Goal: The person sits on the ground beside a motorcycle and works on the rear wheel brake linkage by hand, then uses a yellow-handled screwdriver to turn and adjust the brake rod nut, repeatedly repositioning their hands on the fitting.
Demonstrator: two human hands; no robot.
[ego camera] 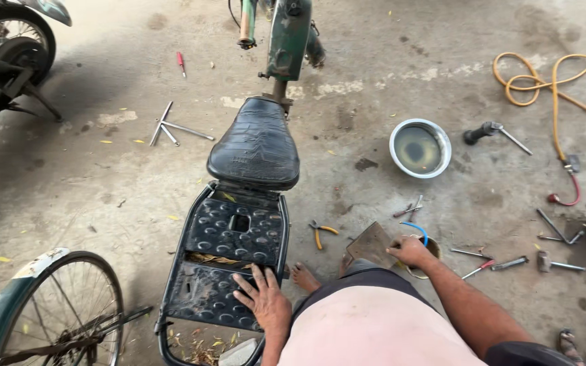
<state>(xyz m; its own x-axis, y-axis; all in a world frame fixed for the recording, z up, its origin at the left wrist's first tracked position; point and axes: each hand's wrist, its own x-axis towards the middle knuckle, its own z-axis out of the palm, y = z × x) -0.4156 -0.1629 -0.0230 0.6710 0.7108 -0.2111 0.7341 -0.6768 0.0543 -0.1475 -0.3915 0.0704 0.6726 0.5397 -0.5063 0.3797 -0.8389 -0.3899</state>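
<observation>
Left hand flat, fingers spread, pressing near end of black studded rear carrier of motorbike, centre of scene behind black seat. Right hand reaching into small tin on concrete at right; grip hidden, cannot tell. Carrier likely rigid, heavy, dusty; best gripped by tubular side rails. Pliers between.

Left hand lay flat, palm down, fingers spread, arm straight down. Right hand reached out forward, fingers curled downward, forearm bare, extended.
</observation>
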